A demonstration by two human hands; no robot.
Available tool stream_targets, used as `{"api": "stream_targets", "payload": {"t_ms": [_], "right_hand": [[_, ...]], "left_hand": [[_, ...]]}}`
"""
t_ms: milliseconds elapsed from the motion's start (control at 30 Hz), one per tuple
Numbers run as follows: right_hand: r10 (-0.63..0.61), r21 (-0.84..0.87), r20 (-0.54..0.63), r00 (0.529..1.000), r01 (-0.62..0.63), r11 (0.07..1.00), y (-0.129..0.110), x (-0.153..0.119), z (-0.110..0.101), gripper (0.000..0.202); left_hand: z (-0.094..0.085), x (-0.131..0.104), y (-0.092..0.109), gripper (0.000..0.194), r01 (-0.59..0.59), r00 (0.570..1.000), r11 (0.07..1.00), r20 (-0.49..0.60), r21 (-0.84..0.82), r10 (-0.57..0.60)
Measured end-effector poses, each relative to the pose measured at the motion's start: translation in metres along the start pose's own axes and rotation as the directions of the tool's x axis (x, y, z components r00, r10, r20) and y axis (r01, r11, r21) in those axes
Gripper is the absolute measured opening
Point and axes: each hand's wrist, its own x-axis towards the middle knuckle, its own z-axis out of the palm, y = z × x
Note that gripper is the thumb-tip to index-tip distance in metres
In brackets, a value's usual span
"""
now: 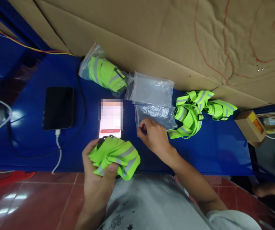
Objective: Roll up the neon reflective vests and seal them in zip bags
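My left hand (101, 179) is closed round a bundled neon green reflective strap (118, 156) with grey stripes and a black buckle, held above the front edge of the table. Thumb and forefinger of my right hand (154, 134) pinch the lower left edge of a clear zip bag (152, 113), which lies flat. Just behind it lie more clear zip bags (153, 88), overlapping. A bagged green strap (106, 73) rests at the back left. To the right are a loosely coiled strap (187, 118) and a tighter strap bundle (221, 109).
A lit phone (110, 121) lies beyond my left hand. Farther left is a black device (58, 108) with a white cable (59, 150) plugged in. Brown paper (152, 38) backs the blue table (214, 153). A small cardboard box (249, 127) stands at the right end.
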Motion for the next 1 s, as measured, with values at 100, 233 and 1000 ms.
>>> {"api": "stream_targets", "payload": {"t_ms": [100, 233, 1000], "right_hand": [[-0.084, 0.070, -0.032, 0.996, 0.086, 0.994, 0.014, -0.017, -0.008, 0.006], [-0.276, 0.253, -0.108, 0.955, 0.295, 0.921, 0.027, -0.044, -0.020, 0.011], [-0.452, 0.266, -0.164, 0.877, 0.480, 0.836, 0.091, -0.069, -0.065, 0.018]], "left_hand": [[0.001, 0.001, -0.007, 0.069, 0.124, 0.982, 0.984, 0.156, -0.127, -0.104], [0.010, 0.004, -0.020, 0.066, 0.284, 0.887, 0.946, 0.417, -0.157, -0.198], [0.071, 0.006, -0.016, 0.095, 0.308, 0.829, 0.949, 0.469, 0.071, -0.305]]}}
